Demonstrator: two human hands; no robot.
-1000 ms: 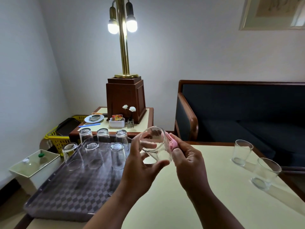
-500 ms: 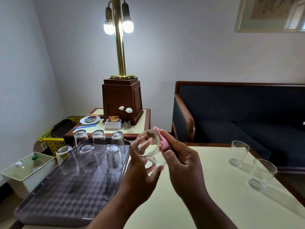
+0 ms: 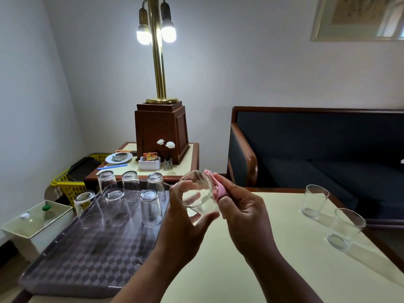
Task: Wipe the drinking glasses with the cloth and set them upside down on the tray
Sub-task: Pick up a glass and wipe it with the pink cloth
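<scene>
My left hand [image 3: 182,231] grips a clear drinking glass [image 3: 197,191] tilted with its mouth toward me, held above the table's left part. My right hand [image 3: 242,213] pinches a pink cloth [image 3: 219,189] against the glass's right side near the rim. Several glasses [image 3: 150,207] stand upside down at the far end of the purple checkered tray [image 3: 87,265] on the left. Two upright glasses, one farther [image 3: 314,201] and one nearer [image 3: 345,228], stand on the table at the right.
The cream table [image 3: 251,270] has a dark wooden edge. Behind it is a side table [image 3: 190,154] with a lamp base, dish and small vase. A dark sofa [image 3: 317,149] is at the right. A yellow basket [image 3: 72,189] and white box [image 3: 32,221] are at the left.
The glass has been turned a little in my left hand and the cloth has shifted along its rim. The view has drifted slightly.
</scene>
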